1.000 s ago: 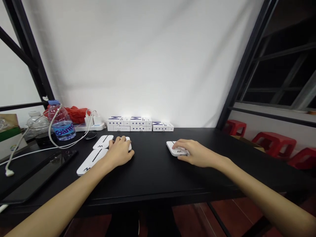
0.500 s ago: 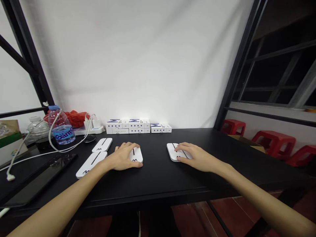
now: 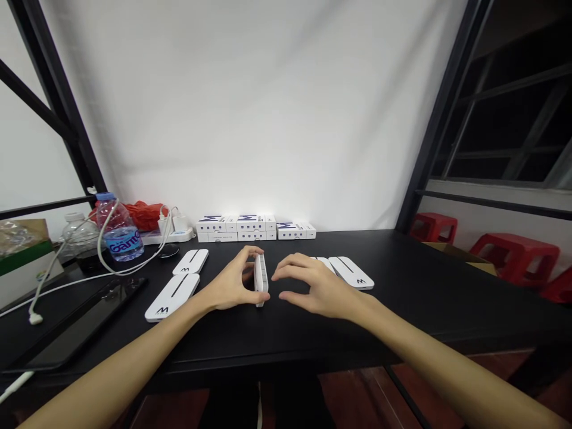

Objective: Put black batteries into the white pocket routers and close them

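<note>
My left hand (image 3: 231, 285) grips a slim white pad (image 3: 260, 280) that stands on its long edge on the black table (image 3: 286, 322), fingers over its top. My right hand (image 3: 313, 287) hovers just right of that pad, fingers curved and apart, holding nothing. Beyond its fingertips lie a white pad with a black stripe and M mark (image 3: 351, 272) and a partly hidden white pad (image 3: 322, 261). Two similar pads (image 3: 190, 261) (image 3: 172, 297) lie flat to the left of my left hand.
White M-labelled boxes (image 3: 254, 227) stand stacked along the wall. At the left are a water bottle (image 3: 120, 236), a power strip (image 3: 172, 237) with cables, a red plastic bag (image 3: 145, 216) and a dark tablet (image 3: 75, 322). Red stools (image 3: 513, 256) stand beyond the table's right.
My left hand has lifted its pad from flat onto its long edge. My right hand has moved left, off the pads, which now show at its right.
</note>
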Motion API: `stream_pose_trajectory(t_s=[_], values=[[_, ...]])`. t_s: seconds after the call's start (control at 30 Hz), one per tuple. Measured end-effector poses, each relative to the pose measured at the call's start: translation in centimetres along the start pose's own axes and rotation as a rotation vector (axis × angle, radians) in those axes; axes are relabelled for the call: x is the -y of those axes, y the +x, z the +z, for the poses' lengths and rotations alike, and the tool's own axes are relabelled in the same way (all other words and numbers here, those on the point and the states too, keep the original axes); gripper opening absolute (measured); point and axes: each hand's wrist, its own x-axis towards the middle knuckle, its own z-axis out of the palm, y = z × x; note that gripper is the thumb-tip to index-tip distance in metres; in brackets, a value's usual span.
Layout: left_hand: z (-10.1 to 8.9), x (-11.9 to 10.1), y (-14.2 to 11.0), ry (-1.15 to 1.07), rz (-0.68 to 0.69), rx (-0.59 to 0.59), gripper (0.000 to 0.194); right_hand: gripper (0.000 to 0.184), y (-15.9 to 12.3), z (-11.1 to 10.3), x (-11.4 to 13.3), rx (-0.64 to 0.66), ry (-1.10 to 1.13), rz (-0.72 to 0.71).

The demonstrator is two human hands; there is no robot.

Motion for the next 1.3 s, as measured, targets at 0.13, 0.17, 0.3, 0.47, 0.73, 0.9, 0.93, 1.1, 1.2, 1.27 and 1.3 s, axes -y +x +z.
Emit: stream_pose_trajectory(t_s=[0.13,0.17,0.3,0.47,0.73,0.9,0.93,1.1,1.2,1.27,1.3], values=[[0.1,-0.2,-0.1,0.000,0.009,0.003,0.066,0.017,0.7,1.2,0.1,-0.028,-0.013,-0.126],[0.1,-0.2,-0.2,-0.008,0.012,0.010,0.066,0.016,0.6,1.4,-0.1,-0.038,-0.029,-0.146],[0.3,-0.1,-0.2,-0.056,0.027,0.032,0.065,0.013,0.6,1.9,-0.9,-0.083,-0.113,-0.231],[0.5,0.4,-0.1,-0.111,0.035,0.038,0.066,0.010,0.9,1.9,-0.8,-0.094,-0.214,-0.324],[0.4,0.2,-0.1,-0.086,0.039,0.067,0.062,0.015,1.2,0.9,-0.4,-0.068,-0.430,-0.436],[0.8,-0.1,-0.2,-0.045,0.054,0.039,0.061,0.013,1.2,1.1,-0.3,-0.017,-0.414,-0.444],[0.8,-0.1,-0.2,-0.057,0.055,0.044,0.061,0.013,1.3,1.1,-0.3,-0.017,-0.404,-0.450],[0.5,0.2,-0.1,-0.143,0.047,0.065,0.059,0.015,0.8,0.9,-1.0,0.014,-0.401,-0.431],[0.3,0.5,-0.1,-0.143,0.036,0.059,0.060,0.011,-0.4,0.4,-2.1,0.060,-0.375,-0.332],[0.3,0.5,0.0,-0.129,0.043,0.055,0.060,0.014,-1.1,0.0,-2.6,0.104,-0.312,-0.223],[0.3,0.5,0.0,-0.122,0.051,0.046,0.060,0.020,-1.3,-0.3,-2.7,0.128,-0.278,-0.170]])
